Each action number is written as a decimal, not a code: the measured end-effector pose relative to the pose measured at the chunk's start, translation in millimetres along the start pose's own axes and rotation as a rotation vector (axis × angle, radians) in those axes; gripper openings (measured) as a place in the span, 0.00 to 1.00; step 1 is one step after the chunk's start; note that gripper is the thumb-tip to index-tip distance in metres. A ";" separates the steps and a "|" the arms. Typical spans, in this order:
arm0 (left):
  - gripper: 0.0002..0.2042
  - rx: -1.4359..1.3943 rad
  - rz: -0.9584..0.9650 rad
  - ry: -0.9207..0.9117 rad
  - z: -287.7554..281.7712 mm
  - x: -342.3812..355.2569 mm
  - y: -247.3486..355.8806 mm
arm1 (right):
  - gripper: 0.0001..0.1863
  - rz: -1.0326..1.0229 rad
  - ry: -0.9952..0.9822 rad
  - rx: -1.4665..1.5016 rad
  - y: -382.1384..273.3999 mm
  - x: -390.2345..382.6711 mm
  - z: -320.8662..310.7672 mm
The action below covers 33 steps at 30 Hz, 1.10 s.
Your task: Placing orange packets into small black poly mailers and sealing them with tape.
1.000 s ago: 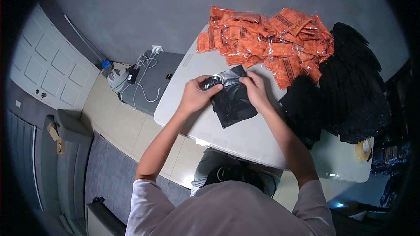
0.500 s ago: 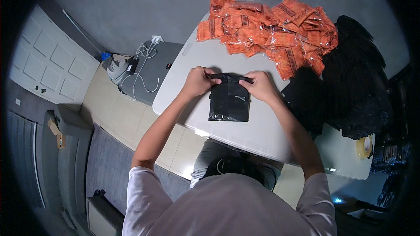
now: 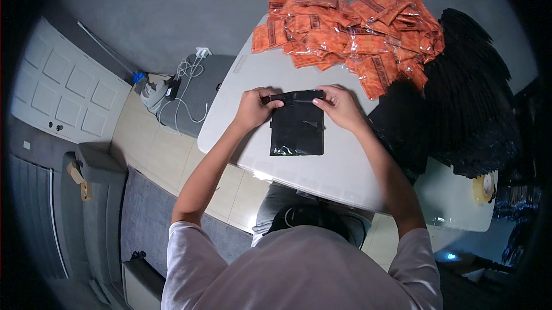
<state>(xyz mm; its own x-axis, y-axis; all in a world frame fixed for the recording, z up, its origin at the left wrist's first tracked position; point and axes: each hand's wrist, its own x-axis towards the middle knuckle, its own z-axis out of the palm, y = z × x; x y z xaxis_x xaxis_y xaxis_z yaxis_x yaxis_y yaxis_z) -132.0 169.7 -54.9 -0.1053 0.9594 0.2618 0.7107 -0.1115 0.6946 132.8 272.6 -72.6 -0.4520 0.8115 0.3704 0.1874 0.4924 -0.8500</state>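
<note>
Hands meet at the far edge of a black bag (image 3: 296,129) that lies flat on the white table (image 3: 345,166), squarely in front of the person. The bag's long axis runs away from the body, so its top edge, folded over into a narrow flap, is the part farthest out and the part both hands have reached. The left hand (image 3: 253,108) pinches the left end of that flap, fingers curled closed over it with the thumb underneath or against the edge. The right hand (image 3: 339,106) does the same at the right end, fingertips pressed down on the fold. Neither hand is nearer than the other; they sit level, one at each corner, with the flap stretched between them.

Both forearms come up from the lower edge and angle inward, elbows out, wrists bent slightly down toward the tabletop. The lower half of the bag rests free on the table, untouched.

Beyond the hands, at the back of the table, lies a heap of orange packets (image 3: 351,39) in clear wrap. To the right, a large pile of black bags (image 3: 466,108) spills over that side of the table, near the right forearm. A roll of tape (image 3: 484,188) sits at the table's right corner.
</note>
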 end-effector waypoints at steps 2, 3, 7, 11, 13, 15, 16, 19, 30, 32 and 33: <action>0.15 -0.024 -0.015 -0.005 -0.9 -1.8 0.9 | 0.18 0.061 -0.195 -0.081 -8.5 0.9 -3.7; 0.13 -0.071 -0.048 -0.013 -1.6 -3.3 1.5 | 0.18 0.059 -0.193 -0.078 -10.3 0.7 -2.4; 0.11 -0.191 -0.057 -0.113 -8.5 0.9 15.0 | 0.15 0.071 -0.161 -0.147 -7.4 -3.0 -3.7; 0.12 -0.160 -0.095 -0.218 -15.4 1.9 18.3 | 0.10 0.009 -0.151 -0.030 -1.0 -2.8 -1.0; 0.11 -0.024 0.155 -0.205 -18.1 -1.1 20.4 | 0.08 -0.001 -0.156 0.031 -7.0 -6.3 -3.9; 0.10 0.092 0.236 -0.186 -22.2 -5.5 20.9 | 0.07 -0.012 -0.167 0.095 -11.1 -6.8 -2.7; 0.10 0.202 0.325 -0.172 -21.9 -5.9 23.2 | 0.09 -0.210 -0.149 -0.026 -8.4 -7.1 -6.1; 0.10 0.305 0.333 -0.176 -22.8 -11.4 27.5 | 0.13 -0.429 -0.154 -0.170 -5.9 -10.1 -11.5; 0.21 0.378 0.439 -0.138 -7.8 -27.8 64.6 | 0.11 -0.519 -0.205 -0.276 -21.8 -17.0 -11.6; 0.22 0.403 0.413 -0.158 -6.7 -28.1 62.5 | 0.12 -0.537 -0.245 -0.262 -24.1 -16.7 -8.8; 0.22 0.402 0.371 -0.155 -5.7 -28.4 57.3 | 0.12 -0.536 -0.244 -0.263 -25.2 -16.8 -8.5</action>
<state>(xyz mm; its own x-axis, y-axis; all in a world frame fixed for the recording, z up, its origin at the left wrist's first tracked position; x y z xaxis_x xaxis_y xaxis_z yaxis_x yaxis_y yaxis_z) -92.2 134.6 -18.8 0.2839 0.9049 0.3171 0.8926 -0.3702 0.2573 143.1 249.2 -54.2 -0.7216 0.3517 0.5964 0.0738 0.8955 -0.4389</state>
